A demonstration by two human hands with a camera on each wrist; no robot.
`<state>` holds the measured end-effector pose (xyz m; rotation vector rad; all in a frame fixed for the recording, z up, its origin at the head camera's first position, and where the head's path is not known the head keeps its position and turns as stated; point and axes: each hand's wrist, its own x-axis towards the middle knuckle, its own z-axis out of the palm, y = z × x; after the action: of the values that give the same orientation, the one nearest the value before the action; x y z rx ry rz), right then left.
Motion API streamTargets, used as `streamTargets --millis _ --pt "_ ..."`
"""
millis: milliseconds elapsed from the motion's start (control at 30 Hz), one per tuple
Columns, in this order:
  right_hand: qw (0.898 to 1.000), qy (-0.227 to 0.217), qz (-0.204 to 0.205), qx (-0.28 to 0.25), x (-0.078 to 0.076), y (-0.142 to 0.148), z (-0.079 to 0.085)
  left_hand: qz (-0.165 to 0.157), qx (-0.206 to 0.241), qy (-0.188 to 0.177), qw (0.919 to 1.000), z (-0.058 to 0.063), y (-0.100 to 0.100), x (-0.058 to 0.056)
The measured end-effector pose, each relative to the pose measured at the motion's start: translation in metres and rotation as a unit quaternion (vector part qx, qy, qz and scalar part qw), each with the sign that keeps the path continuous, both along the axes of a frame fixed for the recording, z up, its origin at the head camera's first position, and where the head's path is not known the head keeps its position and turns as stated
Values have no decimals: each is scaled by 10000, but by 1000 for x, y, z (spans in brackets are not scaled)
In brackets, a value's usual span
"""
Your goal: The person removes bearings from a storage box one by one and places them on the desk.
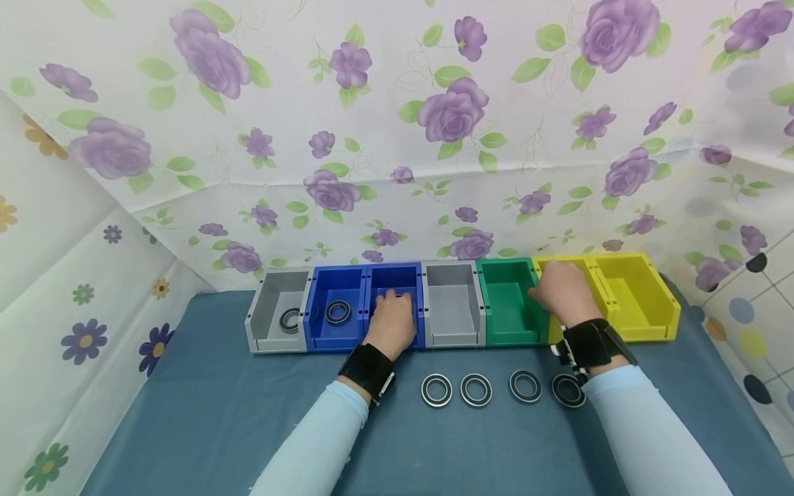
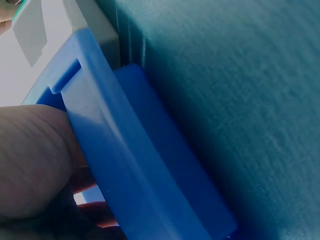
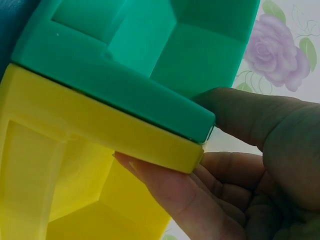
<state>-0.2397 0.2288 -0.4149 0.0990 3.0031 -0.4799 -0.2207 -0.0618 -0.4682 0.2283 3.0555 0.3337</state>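
My left hand [image 1: 392, 321] reaches down into the right-hand blue bin [image 1: 418, 339]. In the left wrist view the fingers [image 2: 90, 180] go behind the bin's front wall, so whatever they touch is hidden. My right hand [image 1: 564, 291] is at the seam between the green bin [image 1: 510, 303] and the left yellow bin [image 1: 589, 272]. The right wrist view shows the thumb on the green side and the index finger on the yellow side, pinching the two touching walls. Several bearings, among them a bearing [image 1: 437, 390], lie flat on the blue cloth in front of the bins.
Left of my left hand, one blue bin [image 1: 335, 337] contains a bearing [image 1: 338, 312], and a grey bin [image 1: 260, 324] contains another bearing [image 1: 289, 320]. A second grey bin [image 1: 455, 303] stands mid-row; a second yellow bin [image 1: 639, 303] ends the row. Floral sheeting [image 1: 384, 193] hangs behind.
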Motion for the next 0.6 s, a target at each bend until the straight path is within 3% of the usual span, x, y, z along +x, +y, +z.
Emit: streamTargets --millis 600 --pt "10000 5 -67 -41 -1 0 -2 -22 -67 220 9997 -1 -2 -1"
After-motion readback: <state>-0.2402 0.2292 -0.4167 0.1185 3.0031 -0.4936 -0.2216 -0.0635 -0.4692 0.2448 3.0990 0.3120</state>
